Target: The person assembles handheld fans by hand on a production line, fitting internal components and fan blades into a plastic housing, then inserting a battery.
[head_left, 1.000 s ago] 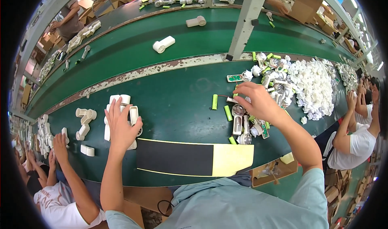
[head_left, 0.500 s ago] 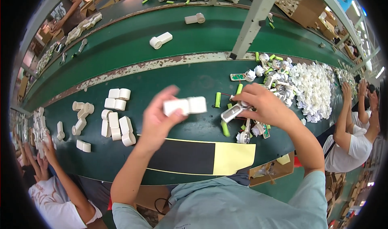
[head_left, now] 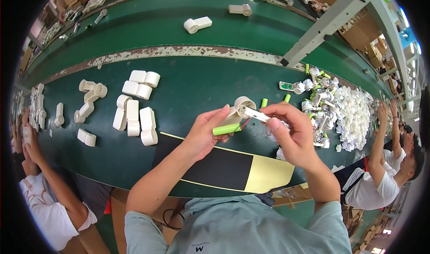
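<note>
While a heap of crumpled-looking white pieces [head_left: 352,117] crowds the right end of the tabletop [head_left: 197,81], a tangle of parts with green cylinders [head_left: 319,92] lies just beside it, on the side nearer the worker. Over to the left sit grouped white casings [head_left: 132,112], well apart from that tangle. A dark mat with a yellow end [head_left: 219,166] lies along the near edge, partly under the left forearm. Beyond, a slanting metal post [head_left: 331,25] cuts across my view of the green belt [head_left: 143,32], where two more casings [head_left: 198,24] rest. Co-workers sit on both sides.

Both forearms angle inward, so the hands nearly meet above the tabletop. The left hand [head_left: 208,130] is clamped on a white casing [head_left: 245,103], its round end uppermost, with a lime-green cylinder [head_left: 227,129] lying across the fingers. The right hand [head_left: 291,126] pinches a narrow white part [head_left: 256,114] between thumb and fingers, its tip at that round end.

I can't tell whether the tip sits inside. The left fingers hide the casing's lower portion, and the right hand covers the narrow part's other end.
</note>
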Demonstrator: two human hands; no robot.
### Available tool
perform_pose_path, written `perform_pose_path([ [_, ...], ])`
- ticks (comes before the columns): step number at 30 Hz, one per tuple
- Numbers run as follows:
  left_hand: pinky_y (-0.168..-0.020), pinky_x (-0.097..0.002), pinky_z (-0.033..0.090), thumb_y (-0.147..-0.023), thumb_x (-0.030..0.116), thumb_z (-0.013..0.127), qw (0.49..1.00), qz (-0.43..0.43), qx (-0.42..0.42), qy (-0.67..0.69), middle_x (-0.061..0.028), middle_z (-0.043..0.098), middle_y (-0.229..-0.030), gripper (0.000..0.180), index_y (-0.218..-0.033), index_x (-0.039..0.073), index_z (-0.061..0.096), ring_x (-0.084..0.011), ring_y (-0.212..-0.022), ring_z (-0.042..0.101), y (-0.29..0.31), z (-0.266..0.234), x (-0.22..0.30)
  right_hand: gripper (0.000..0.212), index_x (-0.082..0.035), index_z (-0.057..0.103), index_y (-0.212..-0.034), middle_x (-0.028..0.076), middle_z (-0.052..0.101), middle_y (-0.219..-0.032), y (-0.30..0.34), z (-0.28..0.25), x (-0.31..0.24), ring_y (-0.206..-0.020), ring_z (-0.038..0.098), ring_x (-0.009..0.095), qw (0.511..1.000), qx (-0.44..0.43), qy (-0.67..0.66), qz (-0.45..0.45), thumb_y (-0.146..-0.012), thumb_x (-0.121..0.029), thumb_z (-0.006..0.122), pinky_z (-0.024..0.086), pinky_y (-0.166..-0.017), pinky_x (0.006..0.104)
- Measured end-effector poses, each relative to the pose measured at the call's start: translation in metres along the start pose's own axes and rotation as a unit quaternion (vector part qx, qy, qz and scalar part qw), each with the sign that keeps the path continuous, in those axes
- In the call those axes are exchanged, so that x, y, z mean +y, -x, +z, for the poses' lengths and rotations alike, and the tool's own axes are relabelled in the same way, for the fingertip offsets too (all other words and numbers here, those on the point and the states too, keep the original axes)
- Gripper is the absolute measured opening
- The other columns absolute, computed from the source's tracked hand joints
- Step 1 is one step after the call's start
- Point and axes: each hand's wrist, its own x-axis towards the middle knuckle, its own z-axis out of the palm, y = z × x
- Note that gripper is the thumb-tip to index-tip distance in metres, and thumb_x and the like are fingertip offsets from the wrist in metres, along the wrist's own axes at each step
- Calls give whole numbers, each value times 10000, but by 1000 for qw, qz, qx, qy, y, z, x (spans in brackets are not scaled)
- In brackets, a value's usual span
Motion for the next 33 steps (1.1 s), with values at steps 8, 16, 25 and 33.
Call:
perform_pose_path([
  [8, -488, -245, 424, -1096, 613, 385, 988, -74, -127, 47, -68, 679, -810, 613, -1074, 62, 653, -110, -645, 610, 4, -22, 2, 224, -9, 739, -1138, 123, 694, -996, -9, 9, 18, -825, 683, 201, 977, 63, 183, -87, -919, -55, 757, 530, -686, 296],
  [16, -434, -197, 421, -1135, 364, 455, 981, -50, -156, -108, -51, 641, -853, 403, -1288, 20, 598, -56, -621, 566, 8, -12, 3, 246, -22, 763, -1121, 113, 657, -999, -4, -1, 18, -788, 681, 199, 948, 86, 274, -137, -880, -61, 792, 546, -653, 303],
  [25, -531, -206, 418, -1135, 394, 450, 971, -56, -133, -193, 9, 564, -841, 468, -1471, 83, 545, -40, -637, 499, 13, -7, -5, 265, -34, 754, -1141, 112, 619, -1054, 0, -4, 30, -820, 671, 212, 949, 48, 275, -143, -878, -53, 784, 543, -676, 317],
  [33, -589, -224, 471, -1117, 326, 524, 957, -66, -190, -210, -8, 609, -883, 418, -1414, 39, 588, -52, -693, 539, 9, -5, -3, 361, -39, 679, -1237, 156, 638, -1130, -5, -1, 47, -903, 673, 297, 956, 52, 265, -115, -907, -142, 783, 549, -761, 380],
])
